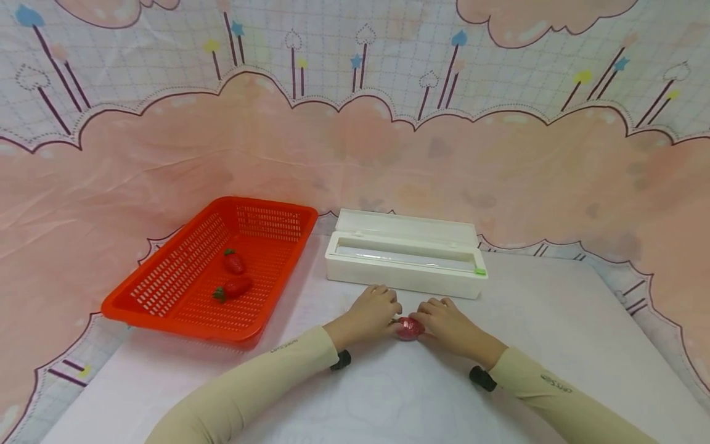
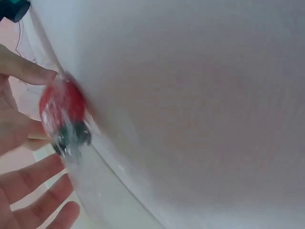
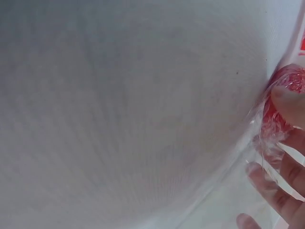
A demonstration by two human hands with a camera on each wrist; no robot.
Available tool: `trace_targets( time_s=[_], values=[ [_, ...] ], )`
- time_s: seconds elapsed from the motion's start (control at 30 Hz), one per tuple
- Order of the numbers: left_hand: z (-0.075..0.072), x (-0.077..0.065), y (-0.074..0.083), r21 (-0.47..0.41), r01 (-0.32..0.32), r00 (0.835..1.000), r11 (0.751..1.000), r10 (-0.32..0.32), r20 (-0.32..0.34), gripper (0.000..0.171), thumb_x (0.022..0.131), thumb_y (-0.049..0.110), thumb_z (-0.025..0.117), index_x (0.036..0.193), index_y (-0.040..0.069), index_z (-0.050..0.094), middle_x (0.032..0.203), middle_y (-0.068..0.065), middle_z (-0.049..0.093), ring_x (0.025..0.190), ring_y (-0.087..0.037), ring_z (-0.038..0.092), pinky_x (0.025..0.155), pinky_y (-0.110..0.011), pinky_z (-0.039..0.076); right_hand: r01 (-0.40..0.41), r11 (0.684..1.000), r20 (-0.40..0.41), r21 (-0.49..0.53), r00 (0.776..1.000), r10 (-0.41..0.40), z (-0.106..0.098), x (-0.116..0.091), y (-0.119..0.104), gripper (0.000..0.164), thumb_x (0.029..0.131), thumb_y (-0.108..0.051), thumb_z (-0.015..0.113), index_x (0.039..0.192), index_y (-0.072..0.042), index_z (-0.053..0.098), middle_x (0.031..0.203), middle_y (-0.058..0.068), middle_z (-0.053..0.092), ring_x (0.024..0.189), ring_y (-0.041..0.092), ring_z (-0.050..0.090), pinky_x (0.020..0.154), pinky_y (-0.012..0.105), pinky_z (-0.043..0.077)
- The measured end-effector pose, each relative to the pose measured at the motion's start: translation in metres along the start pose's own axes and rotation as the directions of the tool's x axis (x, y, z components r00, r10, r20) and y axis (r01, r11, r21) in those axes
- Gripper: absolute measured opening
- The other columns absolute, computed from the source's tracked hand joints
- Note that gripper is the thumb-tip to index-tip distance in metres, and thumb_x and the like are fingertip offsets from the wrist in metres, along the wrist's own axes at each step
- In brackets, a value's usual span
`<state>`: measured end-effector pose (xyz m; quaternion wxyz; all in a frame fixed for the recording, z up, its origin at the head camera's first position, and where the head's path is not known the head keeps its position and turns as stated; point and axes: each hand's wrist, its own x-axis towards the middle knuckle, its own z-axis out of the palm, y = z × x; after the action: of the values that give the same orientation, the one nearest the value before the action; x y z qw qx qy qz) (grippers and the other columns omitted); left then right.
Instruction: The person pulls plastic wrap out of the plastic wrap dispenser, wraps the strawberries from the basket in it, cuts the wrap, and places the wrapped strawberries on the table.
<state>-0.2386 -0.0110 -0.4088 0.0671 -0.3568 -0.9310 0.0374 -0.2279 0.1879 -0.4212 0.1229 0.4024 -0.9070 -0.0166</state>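
A red strawberry [image 1: 410, 328] with green leaves, covered in crinkled clear plastic film, is held between both hands just above the white table. My left hand [image 1: 370, 313] pinches its left side. In the left wrist view the thumb [image 2: 35, 71] touches the strawberry [image 2: 62, 102] and the other fingers spread beside the loose film [image 2: 88, 176]. On the right side, my right hand [image 1: 452, 328] grips it; in the right wrist view the thumb [image 3: 288, 102] presses the film-covered strawberry [image 3: 274, 117], with the fingers curled at the film below.
A white cling film dispenser [image 1: 407, 282] stands behind the hands, its lid [image 1: 407, 226] raised and a green slider [image 1: 480, 271] at its right end. At left, a red plastic basket [image 1: 183, 330] holds two strawberries [image 1: 237, 287]. A patterned cloth [image 1: 388, 160] hangs behind.
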Motion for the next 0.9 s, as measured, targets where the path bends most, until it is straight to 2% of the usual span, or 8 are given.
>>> trace_targets(
  time_s=[0.13, 0.23, 0.4, 0.53, 0.63, 0.77, 0.9],
  values=[
    [0.001, 0.000, 0.003, 0.066, -0.041, 0.999, 0.997, 0.041, -0.001, 0.037, 0.083, 0.053, 0.061, 0.095, 0.020, 0.071, 0.101, 0.004, 0.063, 0.099, -0.014, 0.054, 0.099, -0.033, 0.039, -0.035, 0.998, 0.053, 0.046, 0.998, 0.033, 0.000, 0.000, 0.000, 0.036, 0.079, -0.028, 0.073, 0.108, -0.007, 0.067, 0.099, 0.005, 0.064, 0.096, 0.022, 0.057, 0.084, 0.043, 0.043],
    [0.005, 0.000, 0.003, 0.081, -0.039, 0.999, 0.996, 0.038, 0.012, 0.036, 0.081, 0.052, 0.064, 0.093, 0.019, 0.070, 0.099, 0.004, 0.063, 0.095, -0.013, 0.054, 0.094, -0.031, 0.040, -0.044, 0.996, 0.046, 0.072, 0.998, 0.041, 0.002, 0.000, 0.000, 0.042, 0.078, -0.032, 0.073, 0.111, -0.008, 0.065, 0.102, 0.005, 0.064, 0.099, 0.023, 0.057, 0.087, 0.045, 0.043],
    [0.010, 0.001, 0.002, 0.004, -0.025, 0.999, 1.000, 0.025, 0.032, 0.027, 0.082, 0.046, 0.065, 0.091, 0.021, 0.071, 0.096, 0.005, 0.063, 0.091, -0.011, 0.053, 0.086, -0.029, 0.041, -0.023, 0.997, -0.013, 0.076, 1.000, 0.024, 0.002, 0.001, -0.001, 0.040, 0.076, -0.034, 0.075, 0.107, -0.010, 0.065, 0.100, 0.003, 0.065, 0.097, 0.021, 0.058, 0.087, 0.045, 0.044],
    [0.011, 0.001, 0.001, -0.054, -0.015, 0.999, 0.998, 0.017, 0.041, 0.023, 0.085, 0.041, 0.063, 0.092, 0.020, 0.071, 0.095, 0.004, 0.062, 0.090, -0.013, 0.053, 0.085, -0.029, 0.041, -0.017, 0.996, -0.009, 0.086, 1.000, 0.017, 0.001, 0.001, -0.001, 0.032, 0.079, -0.029, 0.073, 0.103, -0.010, 0.066, 0.097, 0.002, 0.065, 0.094, 0.019, 0.057, 0.084, 0.041, 0.043],
    [0.010, 0.002, 0.002, -0.041, -0.018, 1.000, 0.999, 0.018, 0.008, 0.027, 0.085, 0.042, 0.063, 0.101, 0.021, 0.069, 0.100, 0.003, 0.062, 0.097, -0.014, 0.053, 0.092, -0.031, 0.041, -0.018, 0.994, 0.008, 0.106, 1.000, 0.017, 0.000, 0.001, 0.000, 0.027, 0.082, -0.026, 0.070, 0.103, -0.010, 0.066, 0.095, 0.001, 0.064, 0.093, 0.019, 0.056, 0.081, 0.038, 0.041],
    [0.007, 0.004, 0.004, 0.017, -0.053, 0.996, 0.998, 0.054, -0.070, 0.031, 0.085, 0.046, 0.063, 0.102, 0.021, 0.067, 0.103, 0.004, 0.061, 0.103, -0.016, 0.053, 0.099, -0.033, 0.038, -0.027, 0.990, 0.037, 0.140, 0.999, 0.022, 0.001, 0.001, 0.002, 0.021, 0.087, -0.025, 0.063, 0.101, -0.009, 0.066, 0.094, 0.000, 0.063, 0.091, 0.018, 0.055, 0.079, 0.036, 0.039],
    [0.006, 0.006, 0.007, 0.035, -0.046, 0.996, 0.998, 0.048, -0.075, 0.034, 0.087, 0.049, 0.058, 0.098, 0.019, 0.069, 0.101, 0.003, 0.061, 0.101, -0.016, 0.054, 0.099, -0.032, 0.038, -0.045, 0.988, 0.029, 0.145, 0.999, 0.041, 0.003, 0.002, 0.004, 0.023, 0.090, -0.026, 0.059, 0.103, -0.008, 0.066, 0.096, 0.001, 0.063, 0.093, 0.019, 0.056, 0.081, 0.039, 0.041]
  ],
)
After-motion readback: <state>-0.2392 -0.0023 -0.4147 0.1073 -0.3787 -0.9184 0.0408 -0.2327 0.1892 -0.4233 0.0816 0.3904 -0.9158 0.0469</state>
